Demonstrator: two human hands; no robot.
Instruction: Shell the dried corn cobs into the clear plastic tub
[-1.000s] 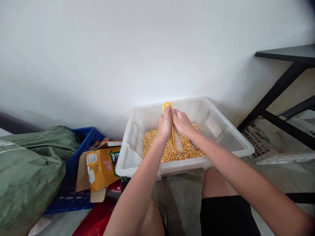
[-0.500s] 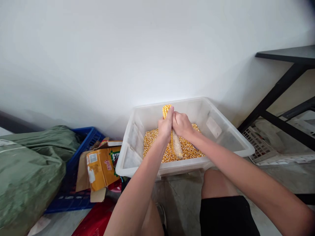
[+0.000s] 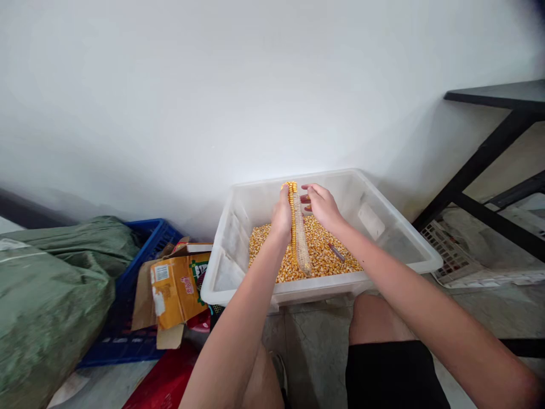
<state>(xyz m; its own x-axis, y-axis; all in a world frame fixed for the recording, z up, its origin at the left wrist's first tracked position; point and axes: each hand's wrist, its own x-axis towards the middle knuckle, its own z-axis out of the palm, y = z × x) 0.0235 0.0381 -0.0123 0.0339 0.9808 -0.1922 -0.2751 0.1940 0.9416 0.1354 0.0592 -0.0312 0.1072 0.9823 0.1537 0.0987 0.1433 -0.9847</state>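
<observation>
My left hand (image 3: 281, 215) is wrapped round an ear of corn (image 3: 301, 241), held nearly upright over a white plastic tub (image 3: 238, 199). Yellow kernels cover its left side and top, while a long strip on the right is bare cob. Just right of the ear, my right hand (image 3: 321, 205) is apart from it with fingers spread; a few kernels show near the fingertips. Loose corn kernels (image 3: 266, 241) spread over the tub's bottom. On them lies a small slim tool (image 3: 337, 252), whose kind I cannot make out.
To the left is a blue crate (image 3: 155, 233) with a green sack (image 3: 63, 284) and a flattened orange carton (image 3: 181, 289). A black-framed table (image 3: 489, 147) stands on the right above a white basket (image 3: 451, 255). A white wall rises behind the tub.
My right hand has come off the ear of corn, moved slightly right and opened. The bare strip now faces me more fully, and the slim tool on the kernels has come into view.
</observation>
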